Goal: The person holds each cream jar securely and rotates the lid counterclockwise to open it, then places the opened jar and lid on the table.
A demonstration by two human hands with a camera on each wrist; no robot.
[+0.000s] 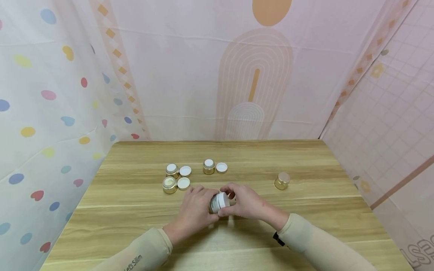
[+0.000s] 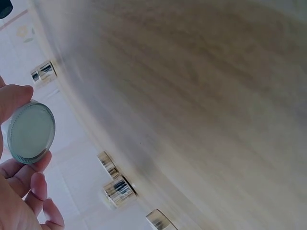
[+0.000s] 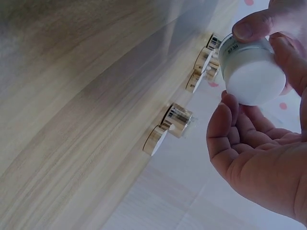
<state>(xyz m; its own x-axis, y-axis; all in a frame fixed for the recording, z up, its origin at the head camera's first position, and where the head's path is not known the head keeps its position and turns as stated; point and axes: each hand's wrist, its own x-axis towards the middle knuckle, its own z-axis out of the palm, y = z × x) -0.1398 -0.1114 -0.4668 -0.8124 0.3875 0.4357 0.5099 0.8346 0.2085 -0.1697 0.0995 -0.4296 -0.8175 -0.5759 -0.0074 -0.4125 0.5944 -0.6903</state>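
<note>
My left hand (image 1: 198, 207) grips a small jar (image 1: 214, 203) with dark print, tilted so that its white lid (image 1: 223, 200) faces right. The round, pale glass base (image 2: 31, 133) of the jar shows between left thumb and fingers in the left wrist view. From the other side my right hand (image 1: 245, 202) pinches the lid, thumb low and index finger arched above it. In the right wrist view the lid's smooth top (image 3: 256, 82) is turned towards the camera, with curled right fingers (image 3: 222, 125) beneath it. Both hands are above the wooden table (image 1: 142, 210).
Two gold jars (image 1: 170, 185) (image 1: 172, 171) stand without lids at the left, two upturned lids (image 1: 184, 183) (image 1: 185, 171) beside them. Farther back are another uncovered gold jar (image 1: 208, 166) and its lid (image 1: 222, 168). A closed gold jar (image 1: 282, 181) stands at the right. Printed curtains (image 1: 176, 82) enclose the table.
</note>
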